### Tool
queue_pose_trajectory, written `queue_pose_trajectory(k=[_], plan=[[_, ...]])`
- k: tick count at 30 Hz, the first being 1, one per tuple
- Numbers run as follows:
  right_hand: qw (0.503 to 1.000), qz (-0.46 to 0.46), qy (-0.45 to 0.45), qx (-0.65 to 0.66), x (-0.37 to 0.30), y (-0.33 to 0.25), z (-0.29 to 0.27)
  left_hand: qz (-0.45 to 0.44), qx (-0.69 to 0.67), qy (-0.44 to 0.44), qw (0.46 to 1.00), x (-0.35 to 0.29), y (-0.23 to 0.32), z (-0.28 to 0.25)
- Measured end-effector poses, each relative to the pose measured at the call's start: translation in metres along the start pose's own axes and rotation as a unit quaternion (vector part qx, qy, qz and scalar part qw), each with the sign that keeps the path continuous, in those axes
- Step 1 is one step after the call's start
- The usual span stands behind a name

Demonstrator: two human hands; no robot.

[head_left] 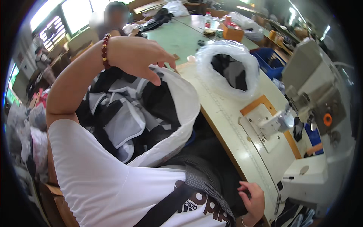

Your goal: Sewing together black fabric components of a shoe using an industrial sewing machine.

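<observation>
My left hand, with a beaded bracelet on the wrist, is raised over the far rim of a large white sack. Its thumb hangs apart from the bent fingers, and I see nothing held between them. Inside the sack lies a heap of black, grey and white cut fabric pieces, some edged in white. Low at the right, my right hand is beside the front edge of the sewing table. Its fingers are loosely bent and apart, with nothing in them.
A clear plastic bag of dark and grey pieces stands on the sewing table. The sewing machine is at the right, with a blue crate behind. Beyond is a green table with a bottle and an orange box. Another person sits far off.
</observation>
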State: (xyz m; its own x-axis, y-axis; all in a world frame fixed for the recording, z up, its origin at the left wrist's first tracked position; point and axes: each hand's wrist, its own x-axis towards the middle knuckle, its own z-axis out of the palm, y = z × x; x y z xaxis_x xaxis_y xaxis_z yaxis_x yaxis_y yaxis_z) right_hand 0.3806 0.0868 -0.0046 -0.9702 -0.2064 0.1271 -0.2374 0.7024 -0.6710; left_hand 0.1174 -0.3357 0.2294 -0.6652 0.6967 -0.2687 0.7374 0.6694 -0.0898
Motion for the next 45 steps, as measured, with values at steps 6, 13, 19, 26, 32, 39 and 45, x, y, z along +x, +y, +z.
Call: queue_pose_trajectory(k=[6,13,19,26,32,39,45], plan=[[0.976,-0.175,-0.121,-0.053,0.094,-0.016,0.054,-0.114,0.045,-0.092,0.988,-0.048,-0.032,0.071],[0.977,-0.191,-0.07,-0.066,0.114,-0.006,0.096,-0.295,0.071,-0.079,0.95,-0.129,-0.057,0.132],[0.974,-0.208,-0.059,-0.07,0.111,0.009,0.118,-0.311,-0.049,-0.11,0.943,-0.139,-0.025,0.188],[0.976,-0.207,-0.035,-0.052,0.101,0.016,0.117,-0.35,-0.114,0.019,0.93,-0.132,-0.04,0.206],[0.978,-0.191,-0.069,0.054,0.109,0.003,0.104,-0.162,-0.091,0.123,0.975,-0.117,-0.006,0.086],[0.82,-0.16,-0.108,0.538,0.113,0.013,0.095,0.171,-0.026,0.214,0.961,0.008,0.08,-0.003],[0.744,-0.078,0.149,0.647,0.045,0.091,0.062,0.379,0.162,0.164,0.896,0.12,0.184,0.05]])
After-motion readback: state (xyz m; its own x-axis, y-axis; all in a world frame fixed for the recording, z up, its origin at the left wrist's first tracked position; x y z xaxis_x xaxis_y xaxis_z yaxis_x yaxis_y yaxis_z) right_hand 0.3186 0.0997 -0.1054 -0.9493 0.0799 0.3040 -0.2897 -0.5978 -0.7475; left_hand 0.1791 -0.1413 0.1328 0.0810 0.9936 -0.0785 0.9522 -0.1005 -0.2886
